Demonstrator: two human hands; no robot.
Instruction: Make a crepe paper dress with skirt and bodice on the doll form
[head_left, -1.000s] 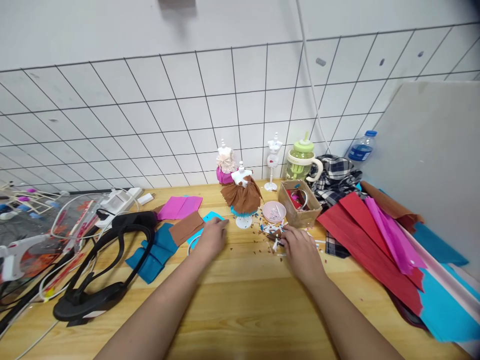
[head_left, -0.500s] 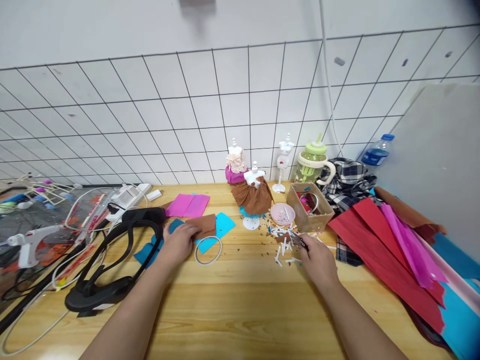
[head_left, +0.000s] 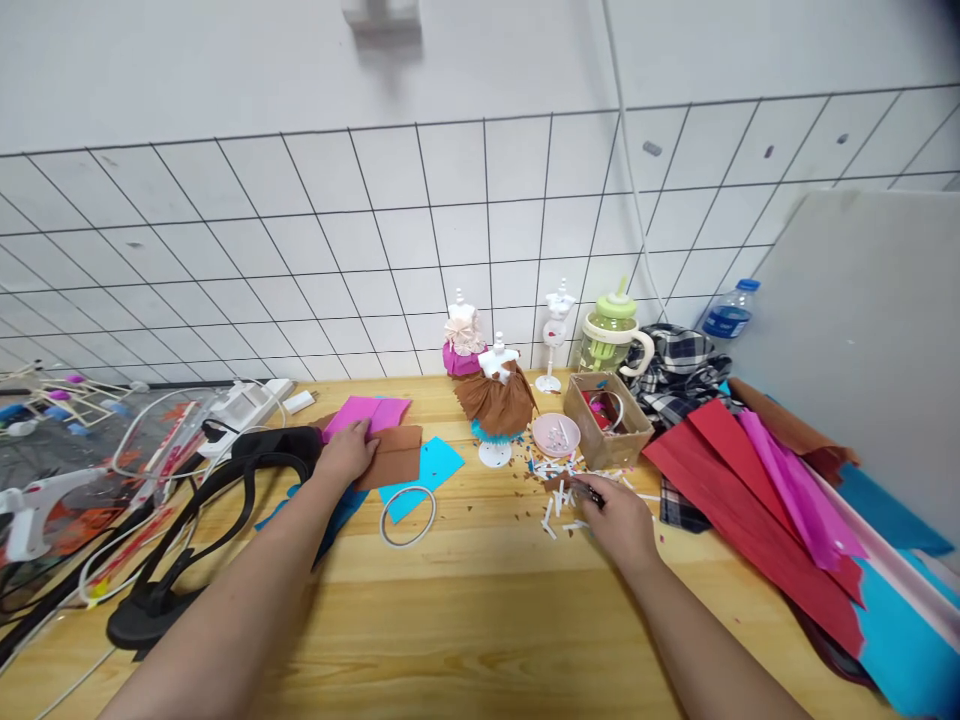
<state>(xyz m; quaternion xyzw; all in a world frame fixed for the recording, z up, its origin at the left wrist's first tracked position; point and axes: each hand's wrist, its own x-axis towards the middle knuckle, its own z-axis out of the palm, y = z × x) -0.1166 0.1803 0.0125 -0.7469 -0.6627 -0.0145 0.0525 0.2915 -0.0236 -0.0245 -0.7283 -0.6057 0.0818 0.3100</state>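
Observation:
My left hand [head_left: 347,453] rests at the lower edge of the magenta paper [head_left: 360,412], beside a folded brown paper [head_left: 397,455]; its fingers are bent, and whether they pinch the paper is unclear. Blue paper [head_left: 437,462] lies partly under the brown one, near a white ring [head_left: 407,517]. My right hand [head_left: 619,515] is closed around a small dark tool [head_left: 589,491], over white scraps [head_left: 551,515]. Between the hands stands a small white dress form [head_left: 498,358] in a brown ruffled skirt [head_left: 499,400] with blue beneath.
A pink dish [head_left: 556,434], a cardboard box [head_left: 607,440] and a green-lidded cup [head_left: 611,325] stand at the right. Red paper [head_left: 750,510] lies further right. A black headset [head_left: 172,560] and a glue gun [head_left: 30,515] lie left. Two more dress forms stand behind.
My left hand has moved up and away from the brown paper's left side to the magenta paper. The view has shifted slightly; my right hand still holds the dark tool.

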